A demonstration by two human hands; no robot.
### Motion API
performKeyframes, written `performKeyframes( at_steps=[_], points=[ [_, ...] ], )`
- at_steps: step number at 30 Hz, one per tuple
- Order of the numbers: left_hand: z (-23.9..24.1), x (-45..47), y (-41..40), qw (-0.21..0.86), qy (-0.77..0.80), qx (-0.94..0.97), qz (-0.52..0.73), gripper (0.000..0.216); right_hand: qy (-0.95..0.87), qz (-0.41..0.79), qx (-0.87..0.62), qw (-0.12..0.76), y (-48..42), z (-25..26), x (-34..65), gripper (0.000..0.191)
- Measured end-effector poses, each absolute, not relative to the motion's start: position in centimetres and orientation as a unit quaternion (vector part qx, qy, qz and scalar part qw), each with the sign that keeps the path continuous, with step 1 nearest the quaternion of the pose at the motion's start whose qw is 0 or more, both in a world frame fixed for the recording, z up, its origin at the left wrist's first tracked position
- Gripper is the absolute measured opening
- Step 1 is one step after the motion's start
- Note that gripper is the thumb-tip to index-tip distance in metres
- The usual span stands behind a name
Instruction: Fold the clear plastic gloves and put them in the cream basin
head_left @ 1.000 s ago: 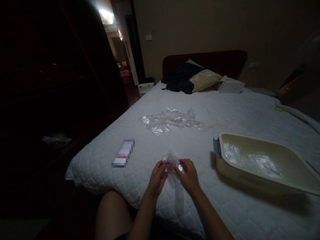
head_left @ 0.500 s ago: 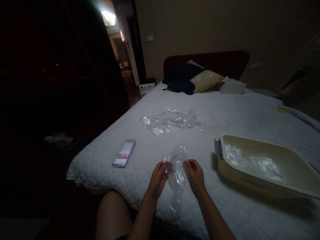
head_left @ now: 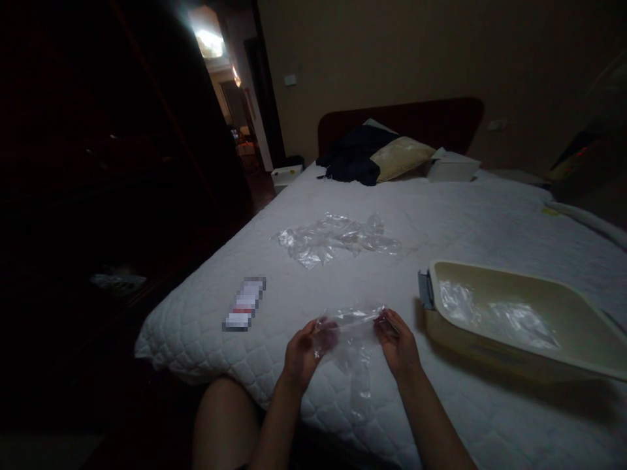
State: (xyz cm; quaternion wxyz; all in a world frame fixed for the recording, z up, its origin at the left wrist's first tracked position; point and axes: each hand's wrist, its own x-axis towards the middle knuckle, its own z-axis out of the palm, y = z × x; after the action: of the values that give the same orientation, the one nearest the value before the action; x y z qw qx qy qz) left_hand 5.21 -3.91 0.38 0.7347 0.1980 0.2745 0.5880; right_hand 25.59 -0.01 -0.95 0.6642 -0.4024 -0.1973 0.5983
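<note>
Hands pulled further apart than half a second ago, so the clear thin plastic bag point(head_left: 350, 328) is now stretched wide between them. It sits just above the near edge of the white quilted bed point(head_left: 455, 222). Left hand point(head_left: 301, 349) pinches the bag's left top corner, right hand point(head_left: 399, 343) pinches the right corner, and the rest hangs slack below. Beige plastic tub point(head_left: 578, 307) with crumpled film inside lies just right of the right hand. Small flat blurred packet point(head_left: 243, 303) is left of the hands. Loose pile of clear plastic bags point(head_left: 336, 238) lies further up the bed. Cream pillow point(head_left: 401, 156) and dark clothing point(head_left: 350, 156) are by the headboard.
</note>
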Motion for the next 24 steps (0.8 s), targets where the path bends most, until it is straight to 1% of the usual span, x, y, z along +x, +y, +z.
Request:
performKeyframes(
  at_steps=[2,4,7,9,13,16,18,22,24],
  points=[
    [0.7,4.2,-3.8,0.725,0.296,0.187,0.593,0.032,-0.183,0.623,-0.382,0.657,-0.1,-0.6,25.6,0.010],
    [1.0,3.3,-3.2,0.715,0.335,0.182,0.587,0.029,-0.156,0.673,-0.341,0.637,-0.3,-0.2,25.7,0.013],
    [1.8,2.9,-1.6,0.719,0.392,0.218,0.531,0.030,-0.134,0.758,-0.275,0.576,-0.8,0.5,25.8,0.017],
    [2.5,3.4,-0.5,0.715,0.417,0.280,0.486,0.032,-0.157,0.791,-0.247,0.537,-1.1,0.7,25.9,0.017],
    [3.7,5.6,1.1,0.684,0.429,0.427,0.408,0.034,-0.240,0.809,-0.209,0.494,-1.4,0.3,26.3,0.020],
    [4.5,7.2,1.3,0.677,0.419,0.522,0.304,0.037,-0.267,0.810,-0.196,0.484,-1.2,-0.2,26.7,0.023],
    [4.9,7.8,1.2,0.669,0.403,0.565,0.266,0.035,-0.274,0.810,-0.197,0.480,-1.1,-0.4,26.8,0.025],
    [5.1,8.2,0.9,0.655,0.391,0.586,0.275,0.031,-0.253,0.808,-0.218,0.485,-0.9,-0.3,26.7,0.028],
    [5.2,8.1,0.8,0.646,0.401,0.576,0.301,0.031,-0.229,0.808,-0.231,0.491,-0.9,-0.1,26.5,0.024]
  ],
)
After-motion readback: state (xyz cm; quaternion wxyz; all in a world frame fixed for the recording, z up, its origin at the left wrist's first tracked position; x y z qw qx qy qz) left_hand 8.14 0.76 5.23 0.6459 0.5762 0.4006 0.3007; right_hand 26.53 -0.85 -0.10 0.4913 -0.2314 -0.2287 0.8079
